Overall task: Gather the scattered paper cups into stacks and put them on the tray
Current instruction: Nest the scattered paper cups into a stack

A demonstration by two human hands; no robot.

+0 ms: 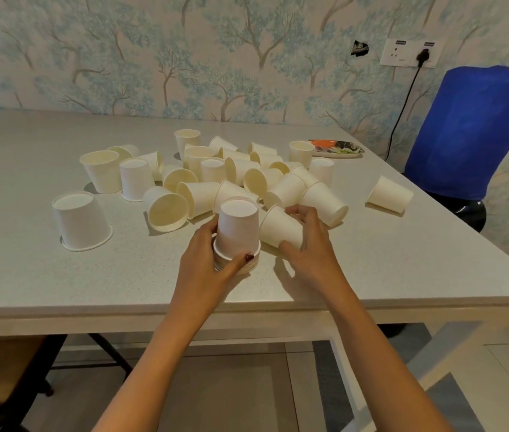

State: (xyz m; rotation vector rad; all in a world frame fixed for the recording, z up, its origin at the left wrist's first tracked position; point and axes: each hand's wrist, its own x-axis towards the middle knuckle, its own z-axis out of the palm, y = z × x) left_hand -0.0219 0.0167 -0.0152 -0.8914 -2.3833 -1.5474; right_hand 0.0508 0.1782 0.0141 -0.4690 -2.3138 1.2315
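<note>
Near the table's front edge, the left hand curls round an upright stack of upside-down cups, and at its 3 o'clock the right hand grips a cup lying on its side, bottom toward 10 o'clock.

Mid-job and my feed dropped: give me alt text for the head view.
The left-hand grip holds an upside-down stack of white paper cups at the front of the grey speckled table, while the right-hand grip holds a tipped white paper cup. Many loose white cups lie scattered behind; a patterned tray sits far right.
</note>
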